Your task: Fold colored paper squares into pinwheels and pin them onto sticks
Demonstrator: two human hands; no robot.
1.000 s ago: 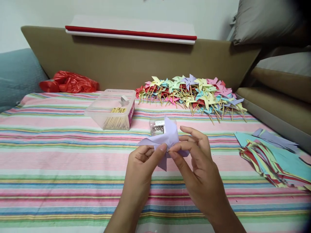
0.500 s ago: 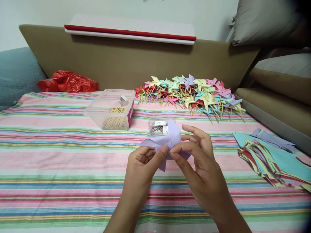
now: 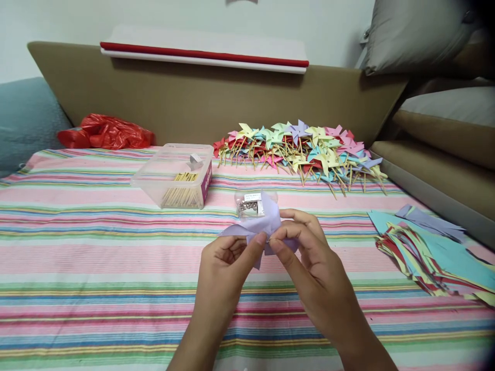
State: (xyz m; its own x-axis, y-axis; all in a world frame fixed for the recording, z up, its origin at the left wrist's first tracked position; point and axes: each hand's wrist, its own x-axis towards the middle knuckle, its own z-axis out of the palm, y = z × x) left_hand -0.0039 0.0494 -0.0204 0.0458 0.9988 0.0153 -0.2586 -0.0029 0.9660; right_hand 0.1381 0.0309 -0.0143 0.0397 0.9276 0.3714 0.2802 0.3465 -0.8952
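Note:
A purple paper pinwheel with folded blades is held up in front of me. My left hand pinches it near the centre, thumb on top and the other fingers curled beneath. From the right, my right hand has thumb and index finger closed on a tiny metal fastener at the pinwheel's middle; its exact shape is too small to make out. Just behind the pinwheel lies a clear bag of small metal pieces with a white label, partly covered by a purple blade.
A clear plastic box of thin wooden sticks stands at left. Finished pinwheels on sticks are heaped at the back. Coloured paper strips lie at right, and a red plastic bag at back left. Striped cloth covers the surface.
The pinwheel has tilted slightly, and my right hand's outer fingers have drawn in a little to the left. Both hands keep their pinch at the centre. The view has shifted slightly.

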